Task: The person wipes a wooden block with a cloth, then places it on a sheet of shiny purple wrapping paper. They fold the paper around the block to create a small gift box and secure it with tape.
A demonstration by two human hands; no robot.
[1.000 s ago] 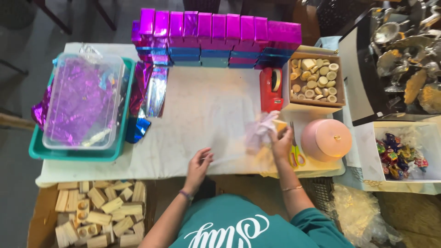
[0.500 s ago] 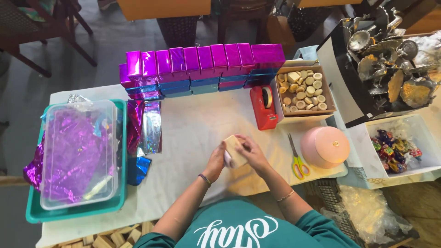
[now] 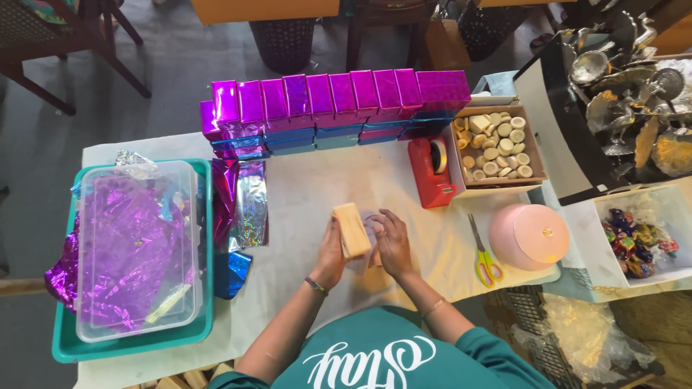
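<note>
A plain tan block (image 3: 351,229), about hand length, stands tilted at the middle of the white-covered table (image 3: 310,194). My left hand (image 3: 330,253) grips its left side. My right hand (image 3: 393,241) presses a thin clear film (image 3: 370,225) against its right side. Both hands are together just in front of my body. Strips of shiny purple and silver foil (image 3: 244,202) lie a short way to the left of the block.
Stacked rows of foil-wrapped boxes (image 3: 331,108) line the table's far edge. A red tape dispenser (image 3: 431,171) and a carton of round pieces (image 3: 496,148) stand at the right. Scissors (image 3: 484,261) and a pink round lid (image 3: 528,236) lie nearer. A clear bin of foil (image 3: 137,248) sits in a teal tray.
My hands moved from the table's right side to its middle. The tan block is now held between them, and the view has shifted so the table sits lower.
</note>
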